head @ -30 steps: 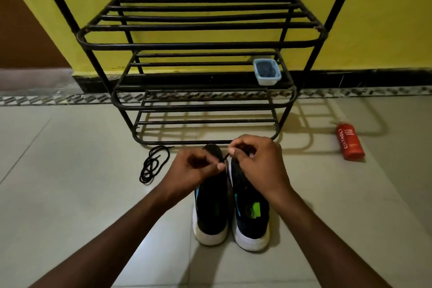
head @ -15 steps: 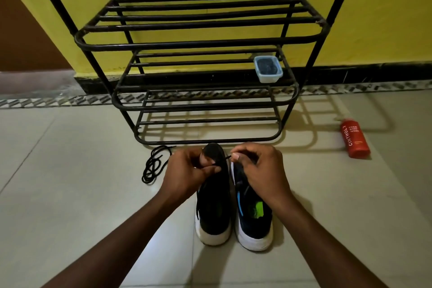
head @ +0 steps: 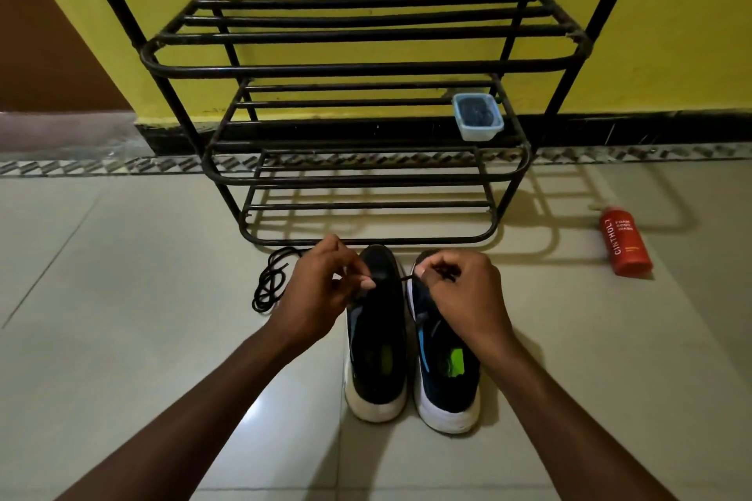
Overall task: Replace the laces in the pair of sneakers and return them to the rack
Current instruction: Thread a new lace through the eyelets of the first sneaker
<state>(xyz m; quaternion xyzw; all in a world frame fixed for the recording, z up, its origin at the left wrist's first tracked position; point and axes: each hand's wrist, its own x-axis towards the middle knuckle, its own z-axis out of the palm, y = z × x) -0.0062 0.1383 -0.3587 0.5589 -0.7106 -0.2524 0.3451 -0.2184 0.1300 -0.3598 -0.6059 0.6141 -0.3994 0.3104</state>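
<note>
The rack [head: 358, 69] — a black tubular frame of barred shelves set against the yellow wall — is taken as the reference throughout. Just in front of its lowest shelf, on the floor, the left sneaker [head: 376, 358] and the right sneaker [head: 445, 390] are stood side by side, toes toward the rack. They are judged light, with soft uppers that would give under a squeeze and firmer white soles. For the carry to the rack they would best be taken at the heel collars, where the shape is held.

Over the toes, close to the rack's front bar, the left hand [head: 321, 293] and the right hand [head: 464, 297] are held with fingers curled. Each is pinched on the lace [head: 407, 278], a short length of which is drawn taut between them. Whether it is threaded through an eyelet cannot be told, the eyelets being hidden by the hands.

A red bottle [head: 624, 242] is laid on the floor well to the right of the rack, and a small blue container [head: 478, 122] is set at the right end of its middle shelf.

Beside the rack's front left corner a loose lace [head: 270, 283] is left coiled on the floor. Both cords are judged thin, limp and smooth — likely to slip or tangle, so they are best pinched near the stiff tip.
</note>
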